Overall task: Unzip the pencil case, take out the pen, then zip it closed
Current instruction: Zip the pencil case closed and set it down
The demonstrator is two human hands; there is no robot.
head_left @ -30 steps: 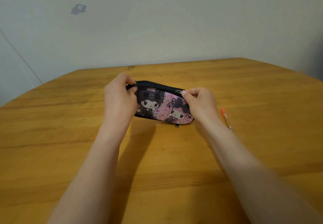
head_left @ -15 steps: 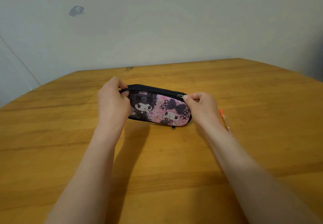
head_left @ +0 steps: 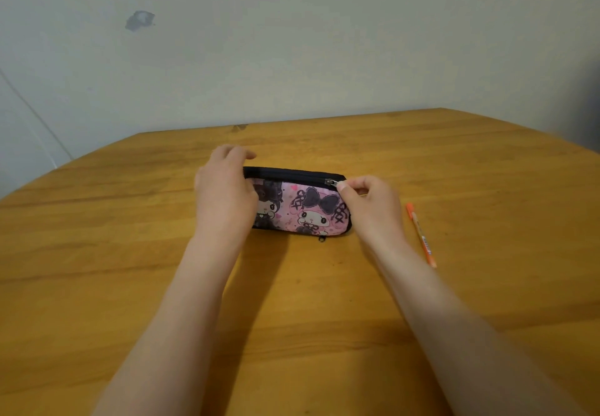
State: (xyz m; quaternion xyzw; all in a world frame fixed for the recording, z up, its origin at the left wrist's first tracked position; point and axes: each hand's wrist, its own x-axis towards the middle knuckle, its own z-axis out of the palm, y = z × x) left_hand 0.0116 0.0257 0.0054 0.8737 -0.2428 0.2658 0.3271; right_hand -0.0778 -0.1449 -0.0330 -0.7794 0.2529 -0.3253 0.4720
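Pen [head_left: 421,234] apart from pencil case [head_left: 302,203]

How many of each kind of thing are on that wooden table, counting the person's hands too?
Pencil case: 1
Orange pen: 1
Hands: 2, the left hand and the right hand
Total: 4

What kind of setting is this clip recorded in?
Likely a plain home room: a honey-coloured wooden table by a scuffed off-white wall, holding a pink cartoon-print pencil case and an orange pen.
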